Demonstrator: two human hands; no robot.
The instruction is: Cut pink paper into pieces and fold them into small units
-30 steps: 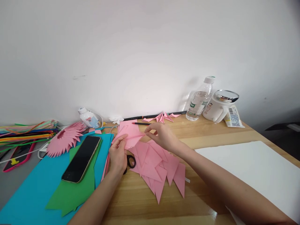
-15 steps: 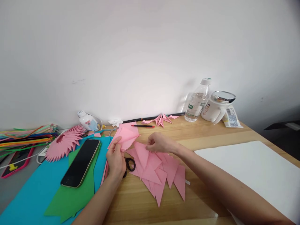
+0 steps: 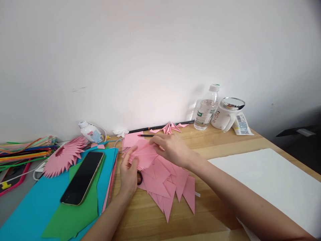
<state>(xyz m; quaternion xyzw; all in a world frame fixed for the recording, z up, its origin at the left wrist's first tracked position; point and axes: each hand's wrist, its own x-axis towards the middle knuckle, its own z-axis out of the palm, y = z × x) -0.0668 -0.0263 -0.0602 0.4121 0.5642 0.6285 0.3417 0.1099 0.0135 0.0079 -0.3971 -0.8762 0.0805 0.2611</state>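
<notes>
My left hand is closed on a stack of folded pink paper, thumb on top. My right hand pinches a pink paper piece at the right side of that stack; where one piece ends and the other begins is hard to see. Under and in front of the hands lies a loose pile of pink folded paper triangles on the wooden table. A black scissor handle pokes out beside my left wrist. Just behind the stack are a pink sheet and a black and red pen.
Left are a phone on green paper, blue sheets, a pleated pink paper ring and a small white bottle. By the wall stand a water bottle and a white mug. White paper lies right.
My right hand has lifted a pink triangle off the pile and brought it up to the stack. My left hand has shifted slightly right with the stack. The view has turned a little right.
</notes>
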